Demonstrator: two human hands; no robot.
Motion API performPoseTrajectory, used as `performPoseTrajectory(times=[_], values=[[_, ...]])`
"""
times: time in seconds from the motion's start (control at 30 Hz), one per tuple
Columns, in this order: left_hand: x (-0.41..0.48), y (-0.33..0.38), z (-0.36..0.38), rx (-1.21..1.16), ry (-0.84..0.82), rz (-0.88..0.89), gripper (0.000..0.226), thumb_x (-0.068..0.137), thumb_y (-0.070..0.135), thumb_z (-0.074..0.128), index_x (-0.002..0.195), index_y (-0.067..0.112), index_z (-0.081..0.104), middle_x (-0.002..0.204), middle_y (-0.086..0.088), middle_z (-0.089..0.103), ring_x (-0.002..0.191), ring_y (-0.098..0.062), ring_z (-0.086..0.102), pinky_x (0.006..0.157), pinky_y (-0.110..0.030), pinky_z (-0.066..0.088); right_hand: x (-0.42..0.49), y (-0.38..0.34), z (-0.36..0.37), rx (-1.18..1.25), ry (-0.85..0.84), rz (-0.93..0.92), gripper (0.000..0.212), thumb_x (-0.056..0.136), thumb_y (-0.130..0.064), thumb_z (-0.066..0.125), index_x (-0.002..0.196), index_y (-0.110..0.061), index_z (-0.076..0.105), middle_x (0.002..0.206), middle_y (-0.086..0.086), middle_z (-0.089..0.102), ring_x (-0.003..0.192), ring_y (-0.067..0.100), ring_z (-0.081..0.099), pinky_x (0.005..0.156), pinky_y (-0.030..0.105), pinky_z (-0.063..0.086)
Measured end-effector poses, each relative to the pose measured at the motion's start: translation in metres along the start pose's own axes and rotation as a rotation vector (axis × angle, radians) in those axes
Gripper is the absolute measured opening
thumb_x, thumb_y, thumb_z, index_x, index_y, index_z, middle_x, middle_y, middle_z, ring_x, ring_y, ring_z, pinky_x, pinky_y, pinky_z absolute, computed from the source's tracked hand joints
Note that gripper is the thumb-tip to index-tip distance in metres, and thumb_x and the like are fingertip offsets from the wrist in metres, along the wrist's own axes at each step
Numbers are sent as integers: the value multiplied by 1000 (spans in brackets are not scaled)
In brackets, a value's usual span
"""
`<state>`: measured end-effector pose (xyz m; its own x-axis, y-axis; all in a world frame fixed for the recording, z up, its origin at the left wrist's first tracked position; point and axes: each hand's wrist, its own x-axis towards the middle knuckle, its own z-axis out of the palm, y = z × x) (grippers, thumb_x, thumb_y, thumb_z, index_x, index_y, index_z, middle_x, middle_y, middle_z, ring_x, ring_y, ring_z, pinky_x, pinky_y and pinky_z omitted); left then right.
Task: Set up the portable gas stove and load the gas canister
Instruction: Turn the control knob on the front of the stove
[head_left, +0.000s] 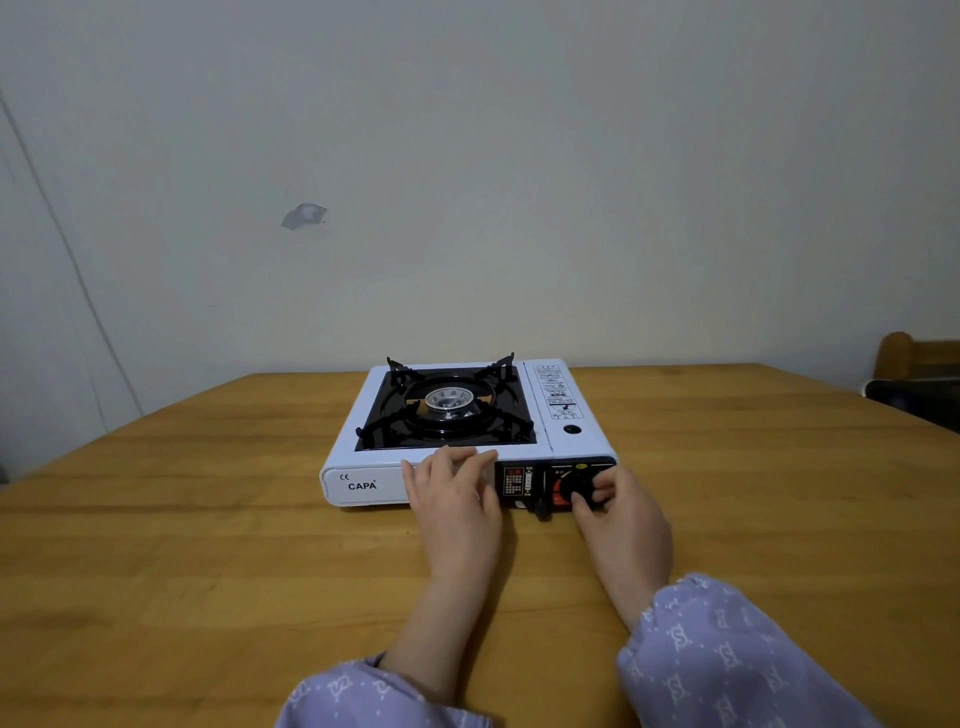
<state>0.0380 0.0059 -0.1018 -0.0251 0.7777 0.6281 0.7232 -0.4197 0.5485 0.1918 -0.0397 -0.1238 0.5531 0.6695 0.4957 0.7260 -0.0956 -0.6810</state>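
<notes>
The portable gas stove (363, 460) stood on the wooden table (208, 545), near its far edge and close to the pale wall (519, 156). It was a flat white box. Its long axis ran from left to right across the view, and its front face, with the letters CAPA, pointed toward the person.

On the right part of the stove, the canister compartment lid (563, 415) lay closed and flat, so what was under it could not be seen. It carried a printed instruction label and a small dark round window. On the left part, the black drip pan (395, 431) held the round metal burner (448, 399) in its middle, and four black support arms rose around the burner.

The left hand (452, 499) rested on the front edge of the stove, left of the control panel. Its fingers were straight and slightly spread, lying over the top rim. The right hand (623, 514) pinched the black control knob (579, 491) between thumb and fingers on the right end of the front face. A small black lever (543, 512) stuck out at the bottom of the panel, between the two hands.

Both forearms came from lilac patterned sleeves (727, 660). A wooden chair (914, 364) stood beyond the right side of the table.
</notes>
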Motion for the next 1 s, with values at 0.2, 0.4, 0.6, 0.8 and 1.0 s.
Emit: performPoseTrajectory(times=[0.2, 0.4, 0.6, 0.8, 1.0], values=[[-2, -1, 1, 23, -18, 16, 34, 74, 3, 67, 103, 22, 74, 103, -1, 62, 105, -28, 54, 116, -58, 20, 0, -1, -1, -63, 8, -93, 26, 77, -23, 76, 79, -24, 51, 74, -11, 55, 68, 13, 56, 64, 38, 51], [-4, -1, 3, 39, -22, 31, 38, 70, 2, 68, 104, 19, 73, 108, -5, 61, 108, -31, 54, 113, -60, 23, 1, -2, -4, -163, -13, -164, 22, 79, -20, 73, 79, -20, 51, 77, -7, 57, 72, 17, 56, 68, 37, 46], [-4, 0, 2, 70, 5, 17, 38, 68, 3, 70, 101, 20, 72, 109, -11, 58, 107, -34, 48, 102, -62, 35, 2, -5, -7, -254, 16, -288, 24, 73, -11, 77, 77, -16, 53, 74, -3, 55, 66, 20, 52, 60, 33, 40], [-6, -1, 1, 54, 11, -22, 39, 69, 3, 67, 107, 13, 67, 112, -12, 57, 110, -33, 47, 98, -59, 40, 5, -5, -9, -291, 39, -388, 30, 61, 1, 80, 72, -14, 56, 71, -1, 56, 63, 24, 55, 59, 35, 42], [-6, -2, 0, 105, -10, -24, 38, 69, 5, 67, 106, 16, 69, 107, -9, 58, 106, -33, 49, 97, -59, 41, 7, -4, -9, -318, 70, -480, 29, 58, 9, 76, 70, -12, 61, 69, 3, 57, 62, 25, 56, 59, 36, 45]])
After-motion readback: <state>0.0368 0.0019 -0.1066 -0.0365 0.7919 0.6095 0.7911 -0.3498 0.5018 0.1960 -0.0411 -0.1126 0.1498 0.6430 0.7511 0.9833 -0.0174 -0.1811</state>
